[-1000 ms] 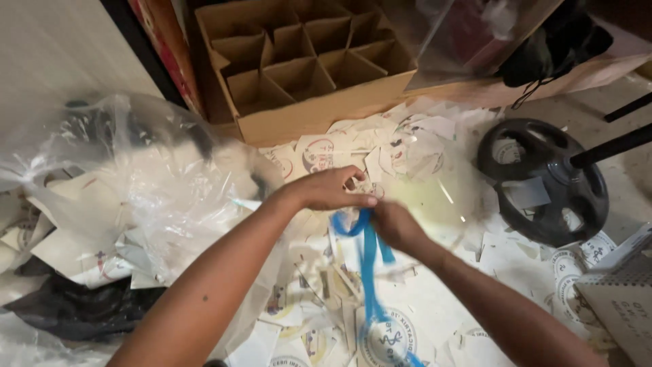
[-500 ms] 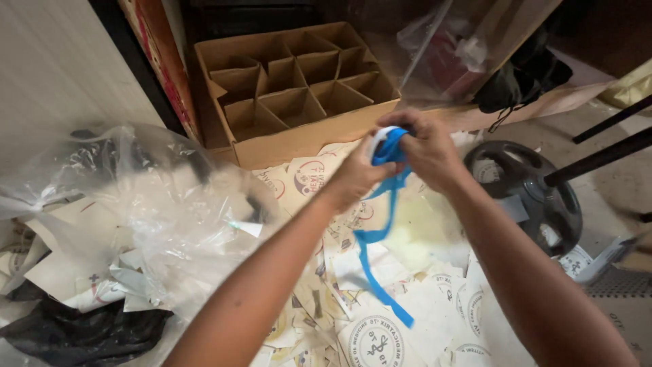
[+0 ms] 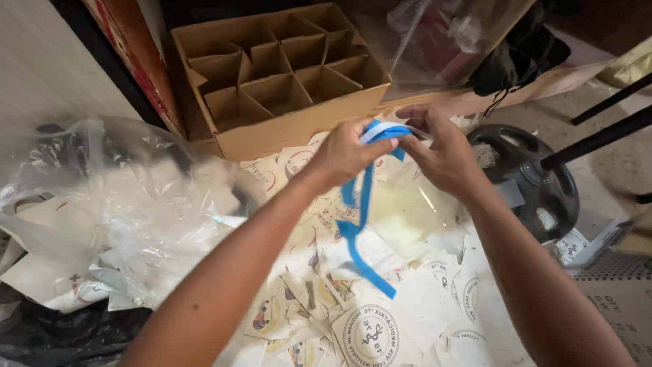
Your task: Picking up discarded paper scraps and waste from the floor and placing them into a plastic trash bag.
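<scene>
A blue ribbon-like strip [image 3: 360, 224] hangs from both my hands, its loose end dangling down over printed white paper pieces [image 3: 370, 333]. My left hand [image 3: 346, 153] pinches the strip's upper part from the left. Its top end, folded into a loop, is pinched in my right hand [image 3: 438, 153] from the right. Both hands meet just in front of a brown cardboard box with dividers [image 3: 285, 129].
A large crumpled clear plastic bag [image 3: 129, 204] lies at the left with a black bag [image 3: 47, 333] below it. A black round weight plate [image 3: 530, 177] sits at the right, and dark metal bars [image 3: 598, 129] cross above it. More plastic and a dark object lie behind the box.
Both hands have risen from low over the papers toward the box, lifting the blue strip. Its top end is now gathered into a loop between the fingers.
</scene>
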